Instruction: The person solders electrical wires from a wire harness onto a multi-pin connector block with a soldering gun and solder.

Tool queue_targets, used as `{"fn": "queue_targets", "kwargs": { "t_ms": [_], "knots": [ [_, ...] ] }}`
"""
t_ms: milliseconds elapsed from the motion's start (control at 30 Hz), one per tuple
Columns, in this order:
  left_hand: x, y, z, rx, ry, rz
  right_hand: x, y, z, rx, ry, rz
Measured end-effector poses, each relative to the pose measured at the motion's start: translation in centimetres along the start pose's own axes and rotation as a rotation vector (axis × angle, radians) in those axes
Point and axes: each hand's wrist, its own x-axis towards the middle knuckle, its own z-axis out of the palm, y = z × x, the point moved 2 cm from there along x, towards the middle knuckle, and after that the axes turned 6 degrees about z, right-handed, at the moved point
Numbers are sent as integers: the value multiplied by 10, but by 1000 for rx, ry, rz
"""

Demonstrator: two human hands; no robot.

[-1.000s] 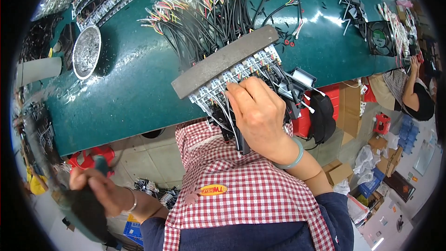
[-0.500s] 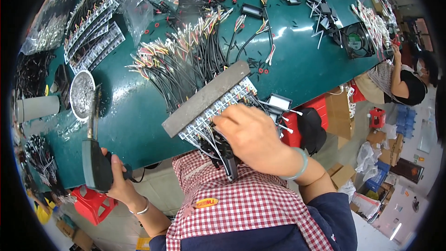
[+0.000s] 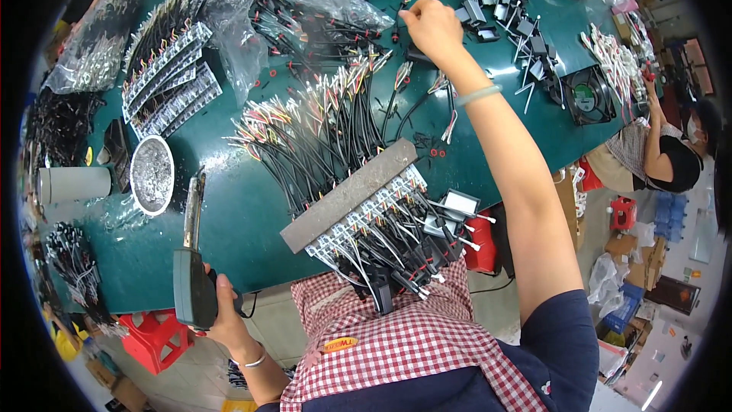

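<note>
My left hand is closed round the handle of a dark green soldering gun, its tip pointing up over the table. My right hand reaches to the far side of the table, fingers curled in beside a short black cable. What lies in its grip is hidden. A grey metal bar lies across black cables with stripped coloured ends. Along its near side runs a row of small circuit boards. White-tipped leads and black parts hang over the table edge.
Left of the bar stand a round bowl of silvery material and a grey cylinder. Behind are board strips and plastic bags. Black housings and a fan lie at right; a person works beyond.
My right hand has left the leads by the boards and moved away to the far side of the table. The soldering gun stays in my left hand; the whole view has shifted slightly.
</note>
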Motion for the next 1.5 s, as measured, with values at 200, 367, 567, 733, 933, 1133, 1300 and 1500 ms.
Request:
{"fn": "queue_targets", "kwargs": {
  "t_ms": [200,367,567,733,933,1133,1300,1500],
  "knots": [
    [-4,-1,1,33,-78,-35,23,9,29,2,-132,205],
    [-7,0,10,-105,-74,-69,-1,13,7,165,-33,147],
    [-9,26,40,-307,-86,-162,-117,-53,-76,572,-266,-192],
    [-3,57,73,-694,-303,-183,-204,-83,-124,709,-758,-223],
    [-13,70,81,-666,-480,-201,-254,-89,-126,714,-932,-258],
    [-25,59,64,-630,-563,-232,-279,-87,-121,803,-1024,-255],
    [-40,52,61,-659,-492,-231,-302,-99,-115,946,-870,-92],
    [-47,46,58,-608,-461,-205,-319,-102,-98,1077,-650,90]
  ]
}}
